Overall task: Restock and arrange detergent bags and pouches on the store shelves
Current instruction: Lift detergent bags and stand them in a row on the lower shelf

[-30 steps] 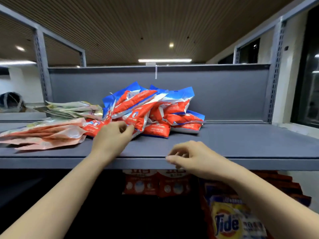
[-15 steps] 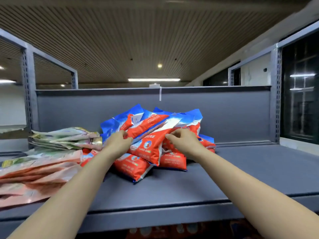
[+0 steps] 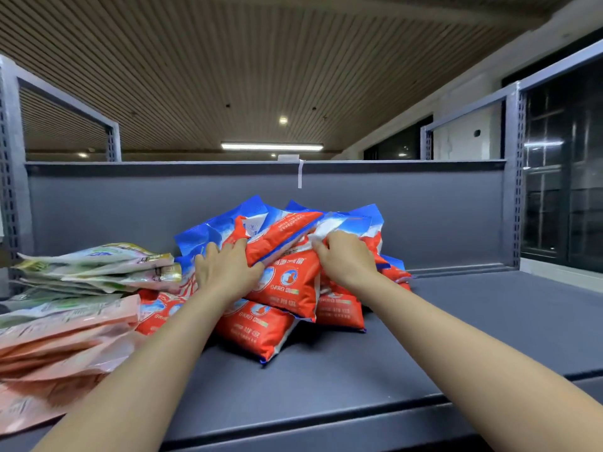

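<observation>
Your left hand (image 3: 225,272) is lying spread on the pile of red-and-blue detergent bags (image 3: 287,282); your right hand (image 3: 346,259) is pinching a bag's top edge. The pile is sitting mid-shelf (image 3: 456,321) against the grey back panel (image 3: 424,216), pink pouches (image 3: 65,337) lying left of it under a slatted ceiling (image 3: 261,60).

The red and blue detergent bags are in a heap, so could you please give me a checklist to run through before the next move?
1. Both hands on the heap: left hand and right hand rest on the red and blue bags. Ok.
2. Firm grip on one bag: right fingers pinch a top edge; left grip unclear. Cannot tell.
3. Bags neatly stacked: jumbled, tilted. Not ok.
4. Free shelf space right of the heap. Ok.
5. Pink pouches clear of the heap: they touch it. Not ok.
</observation>
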Motion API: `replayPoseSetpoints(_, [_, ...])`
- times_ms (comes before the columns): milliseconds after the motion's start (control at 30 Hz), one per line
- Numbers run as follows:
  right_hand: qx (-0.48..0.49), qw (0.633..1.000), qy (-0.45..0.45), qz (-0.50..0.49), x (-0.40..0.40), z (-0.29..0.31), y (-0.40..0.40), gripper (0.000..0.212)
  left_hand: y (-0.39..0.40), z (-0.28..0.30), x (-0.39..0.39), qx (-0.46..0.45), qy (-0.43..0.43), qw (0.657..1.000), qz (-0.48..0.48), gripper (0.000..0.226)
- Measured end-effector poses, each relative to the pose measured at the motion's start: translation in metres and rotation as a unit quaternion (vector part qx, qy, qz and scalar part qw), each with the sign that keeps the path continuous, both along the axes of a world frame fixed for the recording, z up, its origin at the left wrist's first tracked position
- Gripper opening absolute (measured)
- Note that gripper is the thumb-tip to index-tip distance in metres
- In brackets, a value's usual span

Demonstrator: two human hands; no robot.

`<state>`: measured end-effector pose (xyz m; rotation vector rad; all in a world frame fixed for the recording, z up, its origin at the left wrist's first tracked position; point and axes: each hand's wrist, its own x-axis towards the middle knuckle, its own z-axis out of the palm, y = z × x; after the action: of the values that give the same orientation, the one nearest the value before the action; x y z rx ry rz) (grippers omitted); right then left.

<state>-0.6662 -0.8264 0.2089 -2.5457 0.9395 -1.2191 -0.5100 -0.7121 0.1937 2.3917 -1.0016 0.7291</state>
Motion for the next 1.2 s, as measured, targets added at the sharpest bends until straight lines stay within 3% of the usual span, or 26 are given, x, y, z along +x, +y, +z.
replayPoseSetpoints(200, [-0.028, 0.991, -0.126, 0.047, -0.01, -0.004, 0.006, 0.035, 0.006, -0.005, 0.003, -0.092, 0.048, 0.995, -0.011, 0.039])
replayPoseSetpoints(367, [0.028, 0.971, -0.231, 0.052, -0.04, 0.016, 0.0, 0.029, 0.017, -0.012, -0.001, -0.151, 0.073, 0.984, -0.064, 0.028])
replayPoseSetpoints(467, [0.086, 0.97, -0.225, 0.018, -0.067, 0.025, -0.013, 0.029, 0.021, -0.025, -0.011, -0.163, 0.061, 0.978, -0.11, 0.026])
replayPoseSetpoints(633, [0.206, 0.963, -0.172, 0.014, -0.098, 0.015, -0.028, 0.034, 0.037, -0.042, -0.029, -0.184, 0.078, 0.942, -0.271, 0.046])
replayPoseSetpoints(800, [0.249, 0.939, -0.227, -0.072, -0.1, -0.018, -0.037, 0.035, 0.072, -0.038, -0.053, -0.124, 0.083, 0.921, -0.359, 0.03])
replayPoseSetpoints(867, [0.238, 0.929, -0.258, -0.116, -0.098, -0.03, -0.038, 0.036, 0.084, -0.041, -0.063, -0.093, 0.075, 0.923, -0.365, 0.02])
replayPoseSetpoints(933, [0.227, 0.923, -0.279, -0.137, -0.097, -0.039, -0.037, 0.036, 0.092, -0.044, -0.067, -0.069, 0.082, 0.928, -0.358, 0.024])
replayPoseSetpoints(1033, [0.21, 0.92, -0.3, -0.142, -0.097, -0.044, -0.034, 0.036, 0.09, -0.041, -0.07, -0.042, 0.156, 0.924, -0.346, 0.023])
replayPoseSetpoints(1200, [0.219, 0.915, -0.335, -0.057, -0.11, -0.046, -0.029, 0.02, 0.067, -0.036, -0.056, -0.174, 0.244, 0.931, -0.21, 0.016])
